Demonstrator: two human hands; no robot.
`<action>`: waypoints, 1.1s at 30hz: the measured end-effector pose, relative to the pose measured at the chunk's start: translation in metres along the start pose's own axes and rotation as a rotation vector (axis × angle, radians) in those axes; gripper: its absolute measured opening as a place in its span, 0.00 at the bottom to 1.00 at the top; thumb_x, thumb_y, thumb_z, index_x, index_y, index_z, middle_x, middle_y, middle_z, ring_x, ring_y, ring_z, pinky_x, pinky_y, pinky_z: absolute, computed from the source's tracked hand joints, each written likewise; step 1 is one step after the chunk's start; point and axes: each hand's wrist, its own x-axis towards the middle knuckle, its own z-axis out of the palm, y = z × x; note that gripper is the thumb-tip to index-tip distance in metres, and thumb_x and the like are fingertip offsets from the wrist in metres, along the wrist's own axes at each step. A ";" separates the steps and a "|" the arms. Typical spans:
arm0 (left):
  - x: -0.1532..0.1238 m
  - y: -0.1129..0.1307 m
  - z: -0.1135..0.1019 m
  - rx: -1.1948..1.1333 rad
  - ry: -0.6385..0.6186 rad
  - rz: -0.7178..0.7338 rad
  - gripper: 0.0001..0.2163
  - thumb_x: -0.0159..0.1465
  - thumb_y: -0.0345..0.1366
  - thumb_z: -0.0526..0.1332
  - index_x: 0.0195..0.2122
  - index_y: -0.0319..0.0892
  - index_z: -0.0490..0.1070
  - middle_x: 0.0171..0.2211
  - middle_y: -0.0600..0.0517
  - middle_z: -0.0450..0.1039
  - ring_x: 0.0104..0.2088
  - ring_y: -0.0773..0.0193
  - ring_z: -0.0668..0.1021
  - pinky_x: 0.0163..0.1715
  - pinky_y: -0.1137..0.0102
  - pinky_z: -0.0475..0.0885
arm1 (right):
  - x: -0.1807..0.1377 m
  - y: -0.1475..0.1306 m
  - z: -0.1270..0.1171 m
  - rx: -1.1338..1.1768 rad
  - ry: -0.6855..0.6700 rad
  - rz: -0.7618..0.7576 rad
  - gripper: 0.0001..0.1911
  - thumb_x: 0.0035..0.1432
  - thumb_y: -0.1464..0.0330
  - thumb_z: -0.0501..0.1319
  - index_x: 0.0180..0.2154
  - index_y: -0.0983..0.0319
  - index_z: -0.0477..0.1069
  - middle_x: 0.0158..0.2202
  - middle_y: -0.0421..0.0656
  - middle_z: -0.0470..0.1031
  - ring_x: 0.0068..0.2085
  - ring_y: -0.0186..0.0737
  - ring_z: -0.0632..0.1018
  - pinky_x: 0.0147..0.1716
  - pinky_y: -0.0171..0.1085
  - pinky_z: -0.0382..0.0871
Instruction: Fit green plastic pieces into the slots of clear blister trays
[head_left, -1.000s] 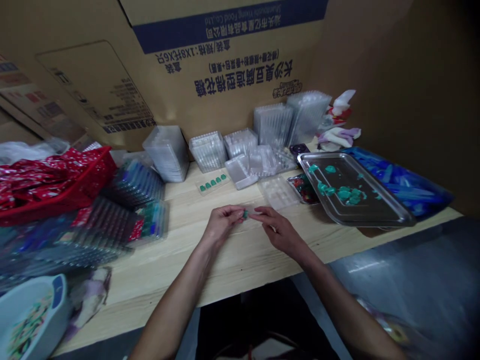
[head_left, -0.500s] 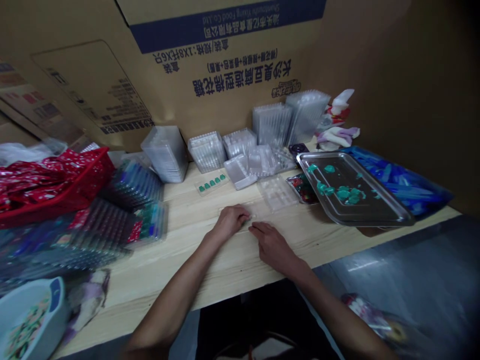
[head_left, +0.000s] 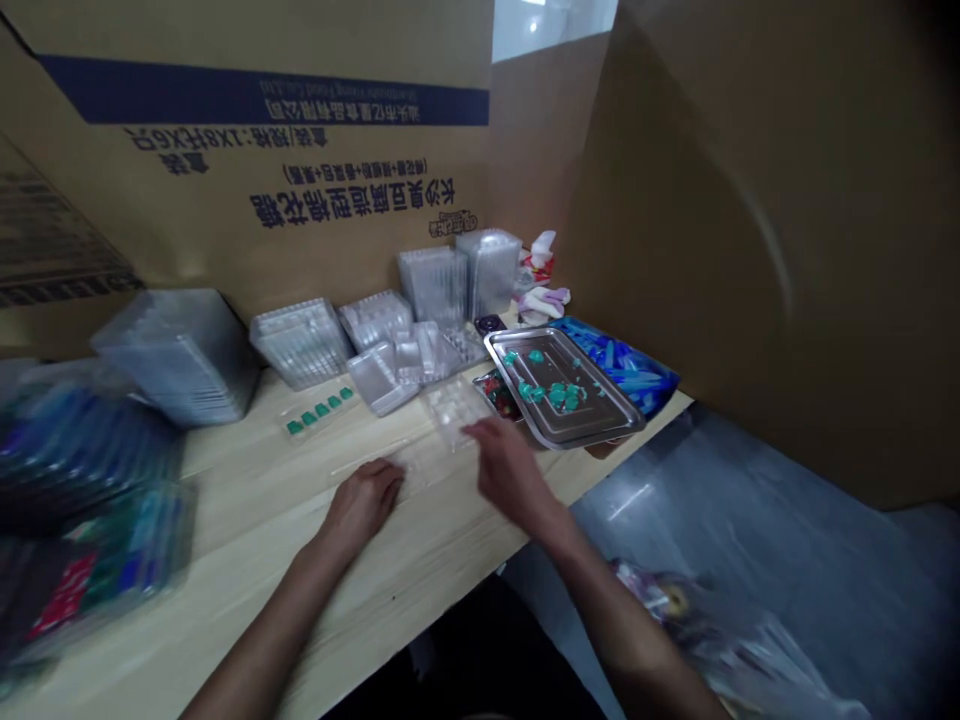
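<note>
My left hand (head_left: 365, 502) rests on the pale wooden table (head_left: 300, 580), its fingers curled at the edge of a thin clear plastic tray (head_left: 424, 462) lying flat. My right hand (head_left: 511, 468) is raised off to the right, blurred, between that tray and a metal tray (head_left: 559, 438); its fingers are too smeared to read. Green moulded pieces (head_left: 564, 396) lie scattered in the metal tray. Behind my left hand, a small clear tray (head_left: 281, 420) holds a row of several green pieces. A clear moulded sheet (head_left: 455, 408) lies just beyond my right fingertips.
Stacks of clear plastic trays (head_left: 431, 285) line a big cardboard box (head_left: 360, 160). Filled clear packs (head_left: 142, 540) are piled at the left. Blue packets (head_left: 622, 370) lie behind the metal tray, near a white-and-purple glove (head_left: 541, 303). Plastic bags (head_left: 742, 630) lie on the floor.
The view has swung to the right. My right hand has left the clear tray beside my left hand and moved towards the metal tray. My left hand stays at the clear tray.
</note>
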 end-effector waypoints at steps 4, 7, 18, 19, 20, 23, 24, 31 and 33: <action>-0.014 0.004 -0.003 -0.007 0.134 -0.055 0.15 0.65 0.36 0.55 0.50 0.41 0.75 0.49 0.43 0.78 0.47 0.54 0.80 0.49 0.58 0.75 | 0.017 0.067 -0.049 -0.359 0.090 0.428 0.18 0.60 0.72 0.53 0.50 0.63 0.72 0.46 0.55 0.71 0.49 0.55 0.71 0.47 0.50 0.65; -0.016 0.017 -0.006 -0.056 0.288 -0.096 0.14 0.65 0.37 0.56 0.48 0.43 0.76 0.51 0.42 0.76 0.50 0.52 0.79 0.51 0.55 0.74 | 0.025 0.106 -0.060 -0.498 0.013 0.496 0.17 0.61 0.65 0.56 0.49 0.66 0.71 0.47 0.59 0.70 0.49 0.60 0.70 0.46 0.55 0.63; 0.028 0.112 -0.020 -1.217 0.193 -0.493 0.13 0.57 0.42 0.68 0.41 0.41 0.77 0.34 0.48 0.80 0.35 0.62 0.80 0.38 0.68 0.74 | 0.010 0.053 -0.036 -0.233 0.241 0.085 0.09 0.61 0.67 0.56 0.44 0.61 0.67 0.47 0.50 0.70 0.49 0.50 0.69 0.50 0.48 0.56; 0.033 0.120 -0.020 -1.406 0.159 -0.562 0.16 0.56 0.43 0.69 0.41 0.40 0.77 0.34 0.47 0.81 0.35 0.62 0.81 0.39 0.68 0.74 | 0.007 0.038 -0.030 -0.176 0.233 0.027 0.09 0.61 0.68 0.55 0.44 0.61 0.66 0.47 0.49 0.71 0.49 0.49 0.69 0.50 0.47 0.55; 0.037 0.126 -0.020 -1.572 0.123 -0.611 0.17 0.55 0.45 0.70 0.41 0.39 0.77 0.35 0.45 0.81 0.35 0.62 0.81 0.39 0.68 0.75 | 0.004 0.023 -0.023 -0.126 0.224 -0.020 0.08 0.61 0.69 0.55 0.44 0.61 0.65 0.48 0.49 0.71 0.50 0.48 0.69 0.50 0.47 0.55; 0.042 0.131 -0.022 -1.874 0.098 -0.646 0.19 0.54 0.45 0.72 0.39 0.35 0.78 0.36 0.43 0.80 0.33 0.64 0.80 0.38 0.70 0.75 | -0.003 -0.008 -0.005 -0.027 0.201 -0.095 0.08 0.62 0.70 0.54 0.45 0.61 0.64 0.50 0.50 0.70 0.51 0.48 0.69 0.50 0.46 0.54; 0.040 0.129 -0.022 -1.913 0.115 -0.641 0.18 0.53 0.43 0.73 0.39 0.34 0.78 0.36 0.43 0.80 0.32 0.65 0.80 0.37 0.71 0.75 | -0.005 -0.014 0.001 -0.005 0.194 -0.107 0.08 0.63 0.70 0.53 0.45 0.61 0.65 0.50 0.50 0.70 0.52 0.48 0.69 0.51 0.46 0.54; 0.018 0.100 -0.027 -1.940 0.294 -0.766 0.16 0.50 0.31 0.75 0.39 0.35 0.78 0.33 0.47 0.80 0.30 0.66 0.81 0.33 0.73 0.77 | -0.012 -0.036 0.017 0.080 0.133 -0.193 0.20 0.64 0.71 0.52 0.58 0.61 0.62 0.54 0.52 0.70 0.56 0.49 0.68 0.54 0.48 0.53; 0.014 0.093 -0.027 -1.930 0.313 -0.795 0.15 0.50 0.30 0.75 0.39 0.36 0.77 0.31 0.48 0.80 0.28 0.67 0.81 0.30 0.74 0.77 | -0.015 -0.044 0.018 0.078 0.097 -0.222 0.23 0.63 0.74 0.52 0.58 0.60 0.63 0.53 0.50 0.71 0.54 0.48 0.70 0.54 0.48 0.52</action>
